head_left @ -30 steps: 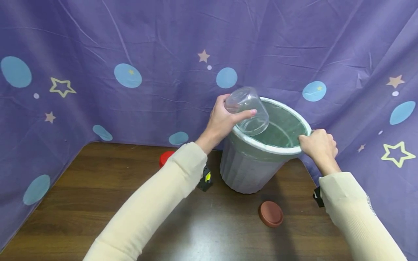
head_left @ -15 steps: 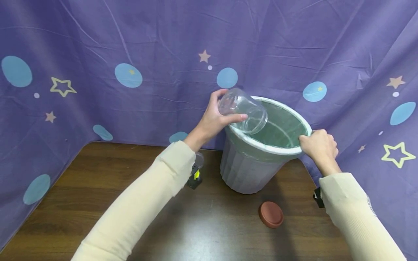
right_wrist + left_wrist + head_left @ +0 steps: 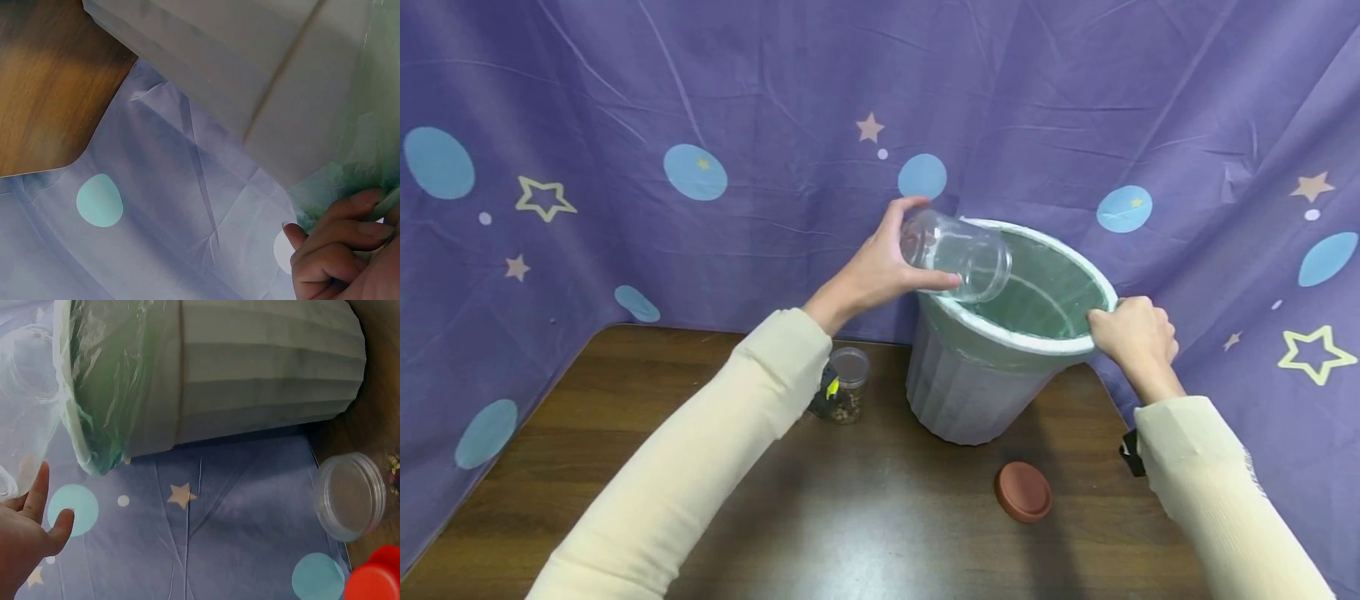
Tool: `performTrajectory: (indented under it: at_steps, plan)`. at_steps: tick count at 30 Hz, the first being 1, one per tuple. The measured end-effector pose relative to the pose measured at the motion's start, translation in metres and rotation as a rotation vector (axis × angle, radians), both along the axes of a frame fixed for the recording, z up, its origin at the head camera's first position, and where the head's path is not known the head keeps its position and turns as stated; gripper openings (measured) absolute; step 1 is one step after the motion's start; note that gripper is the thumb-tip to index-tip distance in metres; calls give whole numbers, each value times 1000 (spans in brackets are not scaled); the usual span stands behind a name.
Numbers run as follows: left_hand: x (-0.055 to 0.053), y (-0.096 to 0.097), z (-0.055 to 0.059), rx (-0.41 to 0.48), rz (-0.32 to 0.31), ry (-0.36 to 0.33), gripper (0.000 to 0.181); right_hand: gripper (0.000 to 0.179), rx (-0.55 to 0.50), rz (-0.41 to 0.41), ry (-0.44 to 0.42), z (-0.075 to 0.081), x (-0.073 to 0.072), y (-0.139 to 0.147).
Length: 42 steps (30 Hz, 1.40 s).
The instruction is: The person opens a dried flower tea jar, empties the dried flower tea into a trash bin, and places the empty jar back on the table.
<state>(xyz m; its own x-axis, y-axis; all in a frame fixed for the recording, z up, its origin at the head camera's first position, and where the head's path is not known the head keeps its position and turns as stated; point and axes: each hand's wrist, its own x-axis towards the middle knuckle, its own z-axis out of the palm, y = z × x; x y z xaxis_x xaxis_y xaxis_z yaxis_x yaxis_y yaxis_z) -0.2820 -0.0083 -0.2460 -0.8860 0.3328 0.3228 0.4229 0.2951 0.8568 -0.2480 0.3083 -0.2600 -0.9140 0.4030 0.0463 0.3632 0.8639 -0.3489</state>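
Note:
My left hand (image 3: 880,262) holds a clear plastic jar (image 3: 958,254) tipped on its side over the left rim of a grey ribbed trash bin (image 3: 958,387). The thumb lies along the jar's near side. No contents are visible in the jar. A thin green bag (image 3: 103,425) lines the bin, with its edge folded over the rim. On the bin's right side, my right hand (image 3: 1135,337) grips the rim; in the right wrist view its curled fingers (image 3: 331,262) hold the rim and liner. A reddish-brown round lid (image 3: 1024,492) lies on the table in front of the bin.
Left of the bin stands another clear jar (image 3: 848,400) with brown bits in its bottom, partly behind my left wrist. A red object (image 3: 375,584) is beside it in the left wrist view. The wooden table (image 3: 880,517) meets a purple patterned curtain (image 3: 760,208) behind.
My left hand has moved a little left, turning the jar closer to horizontal. As the left forearm shifted, the second jar came into view. My right hand stays on the rim.

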Motion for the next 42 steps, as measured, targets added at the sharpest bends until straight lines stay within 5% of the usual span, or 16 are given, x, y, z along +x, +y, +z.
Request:
performTrajectory:
  at_steps: [8, 20, 35, 42]
  plan:
    - [2, -8, 4, -168, 13, 45, 110, 37, -3, 1, 0, 0, 0, 1]
    - [3, -14, 12, -382, 44, 166, 90, 35, -4, 8, 1, -1, -1, 1]
    - [6, -17, 19, -454, 74, 170, 93, 34, 0, 21, 7, 1, 0, 1]
    - [3, -21, 21, -485, 41, 128, 102, 34, 0, 21, 5, 0, 0, 2]
